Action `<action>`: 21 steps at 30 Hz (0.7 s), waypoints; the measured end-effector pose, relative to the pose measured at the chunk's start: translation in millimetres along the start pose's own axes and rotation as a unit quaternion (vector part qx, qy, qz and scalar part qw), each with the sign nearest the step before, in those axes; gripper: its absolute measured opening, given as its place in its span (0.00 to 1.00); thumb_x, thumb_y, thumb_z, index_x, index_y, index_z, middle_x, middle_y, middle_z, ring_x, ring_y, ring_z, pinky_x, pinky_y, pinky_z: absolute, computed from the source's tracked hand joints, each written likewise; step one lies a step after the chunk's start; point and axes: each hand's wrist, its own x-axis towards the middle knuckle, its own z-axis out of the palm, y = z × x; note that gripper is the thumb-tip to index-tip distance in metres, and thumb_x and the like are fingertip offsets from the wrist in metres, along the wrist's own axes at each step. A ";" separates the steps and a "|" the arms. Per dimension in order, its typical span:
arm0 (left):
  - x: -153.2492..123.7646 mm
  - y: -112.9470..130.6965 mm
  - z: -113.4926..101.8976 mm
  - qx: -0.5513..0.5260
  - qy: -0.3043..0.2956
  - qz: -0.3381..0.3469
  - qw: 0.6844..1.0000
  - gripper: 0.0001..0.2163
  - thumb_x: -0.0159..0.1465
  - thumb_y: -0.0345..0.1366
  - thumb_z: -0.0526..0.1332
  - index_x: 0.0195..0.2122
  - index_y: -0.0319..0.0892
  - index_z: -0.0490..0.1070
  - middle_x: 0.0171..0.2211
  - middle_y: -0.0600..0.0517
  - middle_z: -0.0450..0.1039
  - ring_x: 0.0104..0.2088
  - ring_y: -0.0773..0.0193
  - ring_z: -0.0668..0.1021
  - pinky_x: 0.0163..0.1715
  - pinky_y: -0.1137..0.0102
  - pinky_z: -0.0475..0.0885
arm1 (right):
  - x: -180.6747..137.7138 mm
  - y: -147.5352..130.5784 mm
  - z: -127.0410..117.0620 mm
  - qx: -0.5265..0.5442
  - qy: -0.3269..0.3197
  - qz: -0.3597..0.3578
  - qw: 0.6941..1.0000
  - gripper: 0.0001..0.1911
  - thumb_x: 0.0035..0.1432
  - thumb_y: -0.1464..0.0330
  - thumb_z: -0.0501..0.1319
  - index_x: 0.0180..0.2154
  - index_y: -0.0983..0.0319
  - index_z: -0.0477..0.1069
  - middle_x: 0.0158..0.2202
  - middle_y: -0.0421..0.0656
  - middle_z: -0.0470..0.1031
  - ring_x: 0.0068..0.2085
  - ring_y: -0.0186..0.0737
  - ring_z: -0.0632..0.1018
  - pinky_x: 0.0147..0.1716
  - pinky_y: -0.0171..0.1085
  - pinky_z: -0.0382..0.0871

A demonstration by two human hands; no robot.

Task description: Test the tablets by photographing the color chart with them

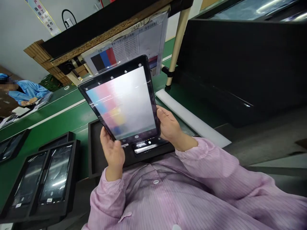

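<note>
Over a black tray (94, 153) at the green bench (72, 119), the head view is showing both hands gripping a lit tablet (131, 105), which is leaning at a tilt. The left hand (112, 155) is clasping its lower left edge, and the right hand (169, 126) is holding the right edge. For a sound hold, both thumbs should be resting on the rim, clear of the display; its picture is looking blurred, so a steadier grip would probably be helping.
</note>
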 end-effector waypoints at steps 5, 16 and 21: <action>-7.6 -4.6 11.8 0.288 -0.076 0.080 0.951 0.53 0.56 0.47 0.74 0.73 0.40 0.40 0.73 0.33 0.43 0.74 0.42 0.49 0.72 0.51 0.49 | 8.2 7.3 -10.9 0.024 -0.010 0.000 1.000 0.28 0.60 0.42 0.61 0.45 0.59 0.75 0.48 0.46 0.80 0.54 0.49 0.79 0.50 0.47 0.79; -9.9 -14.9 26.8 0.366 -0.045 0.075 0.926 0.59 0.54 0.52 0.74 0.72 0.34 0.34 0.72 0.24 0.36 0.74 0.33 0.43 0.71 0.41 0.42 | 13.5 8.1 -19.8 -0.005 -0.003 -0.001 1.000 0.30 0.57 0.40 0.62 0.42 0.60 0.74 0.45 0.47 0.81 0.53 0.51 0.80 0.48 0.49 0.79; -11.3 -15.4 25.8 0.359 -0.047 0.069 0.930 0.61 0.51 0.55 0.75 0.72 0.36 0.34 0.72 0.25 0.37 0.74 0.33 0.41 0.70 0.40 0.42 | 13.9 6.8 -20.4 0.001 -0.007 -0.001 1.000 0.31 0.56 0.39 0.63 0.41 0.60 0.74 0.45 0.47 0.81 0.52 0.51 0.80 0.48 0.48 0.79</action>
